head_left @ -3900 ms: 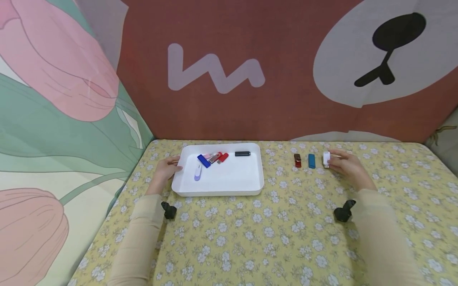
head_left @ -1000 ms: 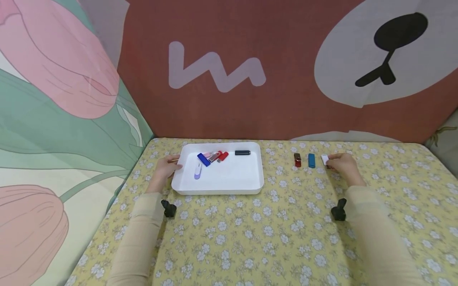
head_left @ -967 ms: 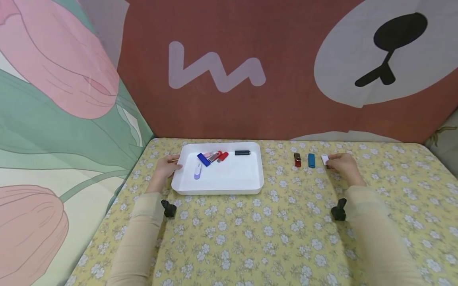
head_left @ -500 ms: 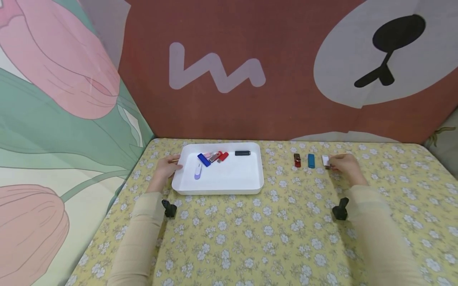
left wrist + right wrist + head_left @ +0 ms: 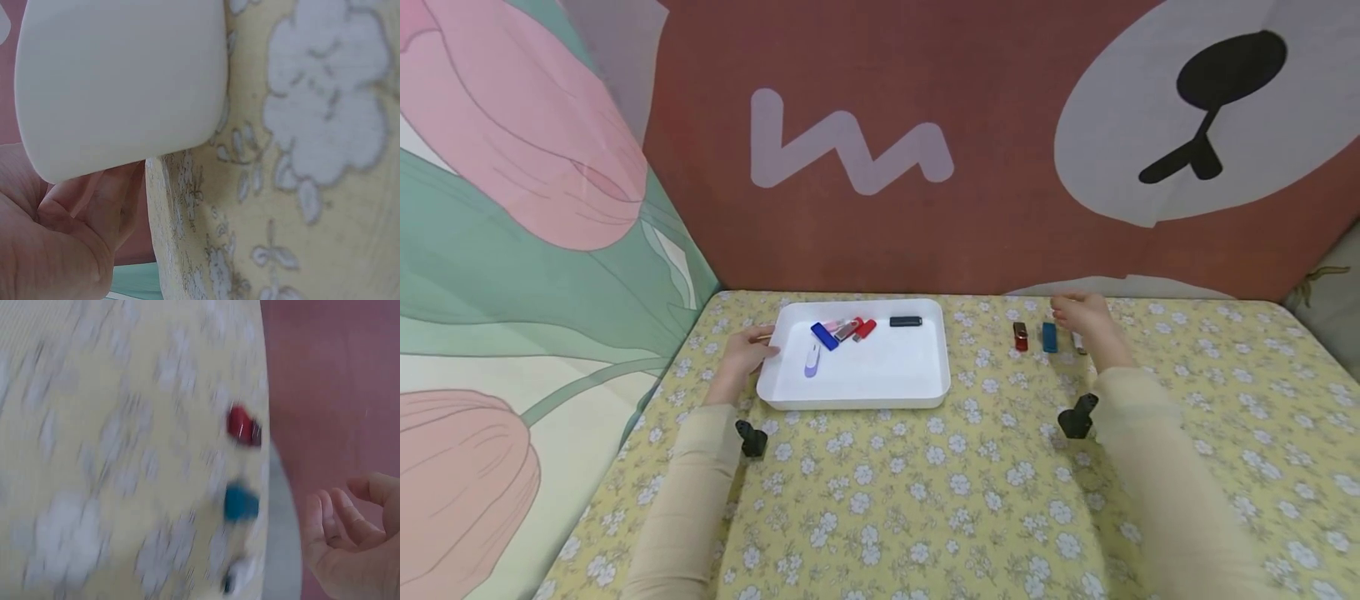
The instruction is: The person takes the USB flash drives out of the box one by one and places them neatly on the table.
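A shallow white tray [image 5: 880, 379] holds several USB sticks, among them a dark blue one [image 5: 824, 336], a red one [image 5: 865, 330], a lilac one [image 5: 812, 362] and a black one [image 5: 906, 322]. My left hand [image 5: 743, 360] grips the tray's left side; in the left wrist view its fingers partly disappear behind the tray. My right hand [image 5: 1086, 323] is raised with loosely bent fingers and holds nothing. Below it, a red-brown USB stick [image 5: 1020, 337], a blue one [image 5: 1049, 337] and a white one [image 5: 1079, 343] lie in a row, the white one partly covered by the hand.
A yellow flowered cloth [image 5: 917, 500] covers the table. Close behind the table's far edge stands a red-brown patterned backdrop [image 5: 865, 242]. Both wrists carry black camera mounts, the right one [image 5: 1078, 418] hanging above the cloth.
My right hand has let go of the white USB stick, leaving it right of the blue one, then lifted and moved left. The left hand stays at the tray.
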A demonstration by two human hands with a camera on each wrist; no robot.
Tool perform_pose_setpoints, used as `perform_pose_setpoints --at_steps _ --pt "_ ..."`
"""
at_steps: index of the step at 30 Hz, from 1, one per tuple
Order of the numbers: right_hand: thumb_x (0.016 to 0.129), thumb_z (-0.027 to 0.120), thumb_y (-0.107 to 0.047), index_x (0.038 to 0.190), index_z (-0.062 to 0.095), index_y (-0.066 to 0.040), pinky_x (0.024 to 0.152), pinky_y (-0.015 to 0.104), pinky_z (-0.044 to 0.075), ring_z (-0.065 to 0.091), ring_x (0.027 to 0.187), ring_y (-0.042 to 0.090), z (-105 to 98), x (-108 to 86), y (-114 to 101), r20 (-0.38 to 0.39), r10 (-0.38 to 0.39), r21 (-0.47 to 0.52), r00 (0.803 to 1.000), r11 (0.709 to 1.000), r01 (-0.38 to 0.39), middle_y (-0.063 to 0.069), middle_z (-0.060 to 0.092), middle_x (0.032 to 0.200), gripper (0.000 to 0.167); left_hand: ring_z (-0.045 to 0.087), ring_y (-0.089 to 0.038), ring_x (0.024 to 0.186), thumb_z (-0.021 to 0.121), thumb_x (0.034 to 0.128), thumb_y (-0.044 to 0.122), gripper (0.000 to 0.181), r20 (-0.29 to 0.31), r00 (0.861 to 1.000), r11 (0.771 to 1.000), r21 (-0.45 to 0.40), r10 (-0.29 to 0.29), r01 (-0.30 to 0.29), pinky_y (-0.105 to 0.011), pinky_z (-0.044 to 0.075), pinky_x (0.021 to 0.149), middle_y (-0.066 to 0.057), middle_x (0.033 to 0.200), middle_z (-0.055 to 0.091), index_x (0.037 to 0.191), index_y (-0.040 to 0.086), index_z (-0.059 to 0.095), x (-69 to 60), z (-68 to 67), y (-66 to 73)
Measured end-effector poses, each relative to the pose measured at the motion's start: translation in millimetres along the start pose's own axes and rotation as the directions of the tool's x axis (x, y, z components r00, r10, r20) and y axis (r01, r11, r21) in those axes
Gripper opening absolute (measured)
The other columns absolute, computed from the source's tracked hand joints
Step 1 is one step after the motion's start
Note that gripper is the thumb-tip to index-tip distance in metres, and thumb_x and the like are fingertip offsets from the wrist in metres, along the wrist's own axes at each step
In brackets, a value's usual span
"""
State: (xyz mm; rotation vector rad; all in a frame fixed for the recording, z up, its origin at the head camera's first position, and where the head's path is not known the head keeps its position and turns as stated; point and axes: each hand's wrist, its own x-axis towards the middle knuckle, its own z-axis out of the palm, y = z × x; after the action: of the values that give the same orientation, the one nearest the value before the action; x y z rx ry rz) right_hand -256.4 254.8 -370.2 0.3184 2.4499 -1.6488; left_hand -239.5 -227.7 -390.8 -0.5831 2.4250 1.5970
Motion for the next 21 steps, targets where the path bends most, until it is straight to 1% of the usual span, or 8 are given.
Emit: perform_pose_setpoints --at_steps 2,3,4,8,14,17,19,21 --pt "0.101 0.036 -0.022 0.149 0.024 0.005 0.112 0.040 0.037 0.038 0.136 0.037 10.9 2.6 -8.4 0.012 -0.024 0.012 1.000 1.000 0.024 0.028 0.025 0.153 0.056 0.043 -0.031 0.134 0.051 0.0956 0.004 0.051 -0.002 1.000 1.000 0.006 0.001 -0.001 -0.042 0.040 0.108 -0.019 0.147 0.042 0.145 0.008 0.041 0.4 0.7 0.4" --pt "0.102 0.036 -0.020 0.149 0.025 0.005 0.112 0.043 0.035 0.034 0.138 0.040 16.2 3.3 -12.7 0.023 -0.035 0.019 0.999 0.999 0.035 0.028 0.024 0.153 0.054 0.043 -0.031 0.133 0.051 0.0955 0.004 0.051 -0.002 1.000 1.000 0.007 0.002 -0.002 -0.042 0.040 0.108 -0.019 0.146 0.042 0.145 0.008 0.041 0.2 1.0 0.8" --pt "0.102 0.037 -0.018 0.148 0.026 0.004 0.112 0.044 0.035 0.034 0.138 0.040 21.4 4.4 -16.5 0.031 -0.046 0.015 0.998 0.999 0.046 0.028 0.025 0.153 0.053 0.044 -0.031 0.133 0.051 0.0954 0.004 0.051 -0.001 1.000 1.000 0.008 0.001 -0.001 -0.043 0.040 0.108 -0.019 0.146 0.042 0.145 0.008 0.041 0.6 1.3 0.8" --pt "0.101 0.042 -0.013 0.146 0.034 0.002 0.111 0.045 0.037 0.038 0.136 0.039 44.6 5.8 -31.0 0.056 -0.086 0.023 0.995 0.996 0.085 0.025 0.033 0.150 0.049 0.045 -0.032 0.132 0.052 0.0949 0.004 0.051 -0.004 1.000 1.000 0.024 0.001 -0.001 -0.042 0.042 0.106 -0.019 0.145 0.044 0.145 0.009 0.042 2.6 1.9 0.5" --pt "0.099 0.047 -0.013 0.142 0.042 -0.001 0.108 0.047 0.039 0.045 0.130 0.037 82.0 5.6 -45.2 0.104 -0.150 0.023 0.983 0.989 0.148 0.022 0.043 0.142 0.044 0.048 -0.031 0.130 0.053 0.0934 0.002 0.051 -0.022 1.000 0.999 0.044 -0.001 0.002 -0.040 0.044 0.102 -0.020 0.143 0.047 0.143 0.007 0.044 6.2 0.4 -1.7" --pt "0.099 0.048 -0.010 0.139 0.045 0.002 0.106 0.049 0.040 0.047 0.126 0.037 99.2 5.6 -50.3 0.127 -0.193 0.005 0.973 0.981 0.194 0.024 0.047 0.137 0.042 0.048 -0.031 0.128 0.052 0.0926 0.001 0.051 -0.017 1.000 0.999 0.040 0.010 -0.009 -0.038 0.046 0.100 -0.020 0.142 0.047 0.143 0.006 0.044 5.8 0.0 -1.7" --pt "0.097 0.049 -0.008 0.137 0.046 0.004 0.105 0.050 0.042 0.048 0.124 0.038 109.6 5.6 -53.1 0.142 -0.221 -0.011 0.965 0.974 0.225 0.026 0.049 0.134 0.041 0.049 -0.030 0.127 0.052 0.0922 0.001 0.051 -0.013 1.000 0.999 0.040 0.018 -0.017 -0.036 0.047 0.096 -0.021 0.141 0.048 0.142 0.006 0.045 5.2 -0.1 -1.6" --pt "0.097 0.050 -0.007 0.136 0.047 0.004 0.104 0.049 0.043 0.048 0.124 0.038 118.9 5.8 -55.5 0.160 -0.238 -0.023 0.958 0.969 0.244 0.026 0.050 0.133 0.041 0.049 -0.030 0.125 0.052 0.0920 0.001 0.051 -0.017 1.000 0.999 0.045 0.025 -0.024 -0.031 0.048 0.088 -0.021 0.140 0.048 0.142 0.005 0.045 5.6 -0.5 -2.1"
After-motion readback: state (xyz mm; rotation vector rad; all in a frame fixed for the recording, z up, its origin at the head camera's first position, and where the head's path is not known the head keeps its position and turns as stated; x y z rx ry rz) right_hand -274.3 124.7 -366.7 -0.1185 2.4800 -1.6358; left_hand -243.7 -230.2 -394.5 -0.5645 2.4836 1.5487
